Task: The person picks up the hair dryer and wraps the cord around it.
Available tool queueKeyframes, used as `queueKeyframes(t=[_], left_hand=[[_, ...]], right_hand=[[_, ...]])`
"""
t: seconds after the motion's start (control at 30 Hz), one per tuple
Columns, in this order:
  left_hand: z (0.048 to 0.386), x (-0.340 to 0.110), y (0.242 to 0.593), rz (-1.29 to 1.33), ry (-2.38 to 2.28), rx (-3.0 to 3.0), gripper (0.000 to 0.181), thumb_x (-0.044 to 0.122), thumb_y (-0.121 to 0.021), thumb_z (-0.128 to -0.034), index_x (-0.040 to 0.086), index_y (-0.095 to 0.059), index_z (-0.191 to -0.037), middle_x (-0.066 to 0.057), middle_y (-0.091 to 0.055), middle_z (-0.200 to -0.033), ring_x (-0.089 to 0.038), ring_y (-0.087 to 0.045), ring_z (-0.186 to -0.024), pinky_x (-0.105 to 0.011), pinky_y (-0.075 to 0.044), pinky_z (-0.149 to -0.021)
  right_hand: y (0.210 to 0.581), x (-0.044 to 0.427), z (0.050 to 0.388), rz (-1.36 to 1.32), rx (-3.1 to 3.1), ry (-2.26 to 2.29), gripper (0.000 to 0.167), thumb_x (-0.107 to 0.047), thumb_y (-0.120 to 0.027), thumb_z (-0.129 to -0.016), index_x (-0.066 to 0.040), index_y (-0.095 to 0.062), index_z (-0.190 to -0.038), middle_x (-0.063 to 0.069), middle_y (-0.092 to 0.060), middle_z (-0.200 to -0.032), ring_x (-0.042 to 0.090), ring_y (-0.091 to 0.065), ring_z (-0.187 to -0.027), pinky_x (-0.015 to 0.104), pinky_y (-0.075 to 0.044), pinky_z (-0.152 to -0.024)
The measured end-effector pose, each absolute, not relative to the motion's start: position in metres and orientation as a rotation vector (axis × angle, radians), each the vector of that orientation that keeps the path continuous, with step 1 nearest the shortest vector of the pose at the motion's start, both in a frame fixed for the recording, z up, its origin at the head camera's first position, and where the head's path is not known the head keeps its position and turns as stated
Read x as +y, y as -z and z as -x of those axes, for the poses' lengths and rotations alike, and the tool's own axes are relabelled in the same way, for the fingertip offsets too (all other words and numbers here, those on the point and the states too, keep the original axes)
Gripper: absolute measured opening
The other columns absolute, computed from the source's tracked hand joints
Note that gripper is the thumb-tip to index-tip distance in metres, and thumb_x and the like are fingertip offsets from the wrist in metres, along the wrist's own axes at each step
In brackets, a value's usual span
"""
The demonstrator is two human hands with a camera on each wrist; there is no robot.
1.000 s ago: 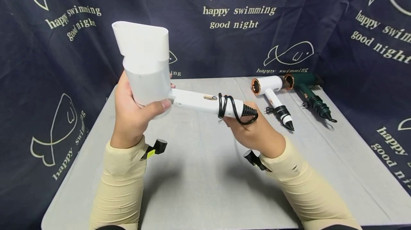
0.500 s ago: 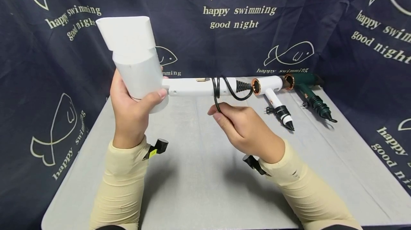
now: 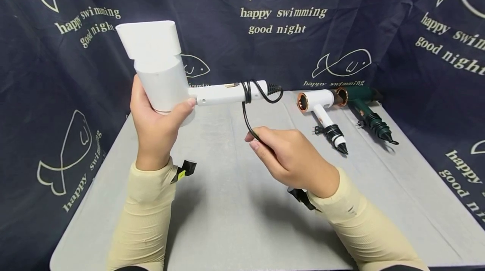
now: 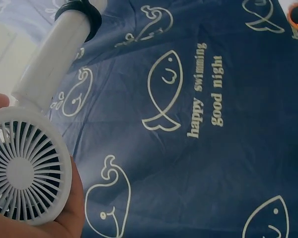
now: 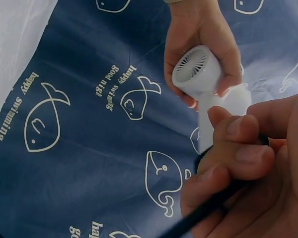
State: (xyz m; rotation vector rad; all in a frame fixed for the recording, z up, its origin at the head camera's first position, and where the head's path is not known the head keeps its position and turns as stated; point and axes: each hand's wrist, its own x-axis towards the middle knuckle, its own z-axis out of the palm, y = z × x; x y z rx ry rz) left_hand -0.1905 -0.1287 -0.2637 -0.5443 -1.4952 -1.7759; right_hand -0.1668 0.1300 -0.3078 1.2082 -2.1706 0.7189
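Observation:
A white hair dryer [image 3: 163, 81] with a wide flat nozzle is held up over the table, nozzle upward and handle pointing right. My left hand [image 3: 155, 123] grips its barrel from below, thumb near the handle joint. In the left wrist view the round slatted grille [image 4: 21, 173] at its rear shows. Black cord [image 3: 247, 91] loops around the end of the handle, and a length of it runs down to my right hand [image 3: 295, 155], which pinches it between thumb and fingers. The right wrist view shows curled fingers [image 5: 233, 158] around the cord; its plug is not visible.
On the table [image 3: 227, 220], at the back right, lie a white hair dryer [image 3: 322, 100] with a copper rim and a dark green one [image 3: 360, 98], both with cords wrapped on their handles. A dark blue printed cloth [image 3: 280, 52] hangs behind and at the sides.
The dryer has moved up and left, its handle swinging from sloping down to slightly up. My right hand has left the handle's end and drawn a length of cord down from it.

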Motion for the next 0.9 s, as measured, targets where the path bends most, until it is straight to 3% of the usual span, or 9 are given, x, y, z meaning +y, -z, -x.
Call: queueKeyframes(t=[0.33, 0.67, 0.9], left_hand=[[0.197, -0.132, 0.268, 0.500, 1.677, -1.668, 0.062, -0.007, -0.076, -0.0678, 0.004, -0.061, -0.127, -0.005, -0.064, -0.110, -0.025, -0.060, -0.093, -0.034, -0.049, -0.077], [0.195, -0.135, 0.267, 0.627, 1.562, -1.887, 0.069, -0.011, -0.075, -0.0654, -0.003, -0.057, -0.131, -0.001, -0.066, -0.108, -0.022, -0.059, -0.091, -0.031, -0.048, -0.077], [0.191, -0.140, 0.268, 0.668, 1.552, -2.032, 0.072, -0.012, -0.079, -0.0633, 0.003, -0.059, -0.131, -0.003, -0.065, -0.107, -0.022, -0.058, -0.092, -0.033, -0.048, -0.076]], right_hand=[[0.301, 0.136, 0.167, -1.182, -2.033, -0.653, 0.028, -0.022, -0.048, -0.108, -0.008, -0.070, -0.101, -0.009, -0.059, -0.074, 0.002, -0.046, -0.058, 0.023, -0.046, -0.054], [0.292, 0.147, 0.170, -1.116, -1.956, -0.665, 0.021, -0.020, -0.056, -0.104, -0.007, -0.071, -0.097, -0.007, -0.053, -0.070, 0.003, -0.043, -0.059, 0.019, -0.036, -0.055], [0.289, 0.152, 0.173, -1.101, -1.943, -0.695, 0.020, -0.023, -0.061, -0.103, -0.009, -0.073, -0.098, -0.007, -0.058, -0.074, 0.003, -0.045, -0.061, 0.018, -0.037, -0.057]])
